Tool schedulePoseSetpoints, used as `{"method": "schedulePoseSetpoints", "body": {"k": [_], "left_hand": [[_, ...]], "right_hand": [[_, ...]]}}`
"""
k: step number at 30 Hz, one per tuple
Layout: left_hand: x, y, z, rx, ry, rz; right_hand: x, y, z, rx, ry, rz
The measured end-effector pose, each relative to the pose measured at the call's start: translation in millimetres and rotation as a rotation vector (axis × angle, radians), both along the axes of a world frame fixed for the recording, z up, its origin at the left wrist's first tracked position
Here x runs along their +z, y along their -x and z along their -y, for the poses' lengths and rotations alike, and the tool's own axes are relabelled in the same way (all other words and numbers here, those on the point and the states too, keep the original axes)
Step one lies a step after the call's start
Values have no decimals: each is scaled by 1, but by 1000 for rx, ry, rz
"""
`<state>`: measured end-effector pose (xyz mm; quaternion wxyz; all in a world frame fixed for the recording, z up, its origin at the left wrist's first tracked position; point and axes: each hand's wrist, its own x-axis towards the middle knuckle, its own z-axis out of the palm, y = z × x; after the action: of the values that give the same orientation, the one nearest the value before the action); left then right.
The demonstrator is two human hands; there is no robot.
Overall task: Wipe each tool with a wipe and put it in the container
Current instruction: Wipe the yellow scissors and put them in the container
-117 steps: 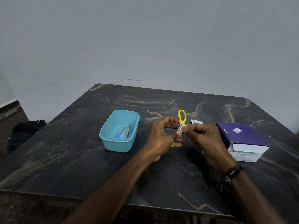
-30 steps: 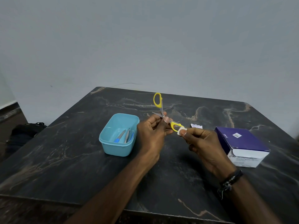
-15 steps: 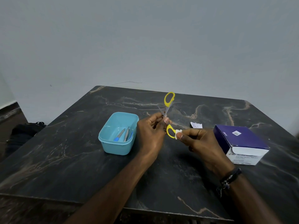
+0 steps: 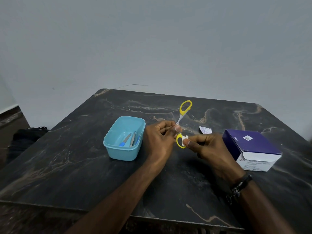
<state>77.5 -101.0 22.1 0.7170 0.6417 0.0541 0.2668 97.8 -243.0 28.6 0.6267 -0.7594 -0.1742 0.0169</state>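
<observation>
Since half a second ago, the top yellow loop of the scissors [image 4: 183, 115] leans a bit more to the right, and the wipe [image 4: 184, 140] sits lower on the bottom loop.

From the head view, both hands are up over the middle of the dark desk [image 4: 67, 174]. The left hand [image 4: 159, 141] has its fingers curled and pinches the scissors near the middle, where the two arms cross. One yellow loop sticks up above that hand. The other yellow loop hangs just under its fingertips. The right hand [image 4: 211, 151] pinches the small white wipe between thumb and finger, and presses it on the lower loop. The blades are hidden behind the left hand.

A light blue container [image 4: 125, 154] stands on the desk just left of the left hand. Inside it lie a few thin tools [image 4: 130, 140], one with a blue handle. A purple and white box [image 4: 253, 147] sits on the desk to the right of the container, past the right hand. A small torn white wrapper [image 4: 205, 130] lies on the desk between the hands and the box, a little farther back. A dark band [image 4: 240, 184] is on the right wrist.
</observation>
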Motion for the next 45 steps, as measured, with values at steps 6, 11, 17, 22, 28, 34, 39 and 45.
{"method": "schedulePoseSetpoints", "body": {"k": [6,11,17,22,28,34,39,45], "left_hand": [[-3,0,2,-75,-45,-23],[-3,2,8,-137,-117,-17],[-1,1,6,-106,-49,-39],[2,0,8,-140,48,-40],[3,1,6,-141,125,-24],[2,1,10,-99,10,39],[6,-1,4,19,102,76],[5,-4,2,103,127,75]], "right_hand": [[1,2,-1,-11,-30,17],[2,3,-2,-48,-75,34],[1,1,-1,-45,-53,6],[1,0,-1,-73,-85,-14],[-1,-2,-3,-95,-108,-48],[-2,-3,-3,-135,-133,-29],[-3,-4,1,-163,-105,108],[-5,-9,3,-323,-41,404]]}}
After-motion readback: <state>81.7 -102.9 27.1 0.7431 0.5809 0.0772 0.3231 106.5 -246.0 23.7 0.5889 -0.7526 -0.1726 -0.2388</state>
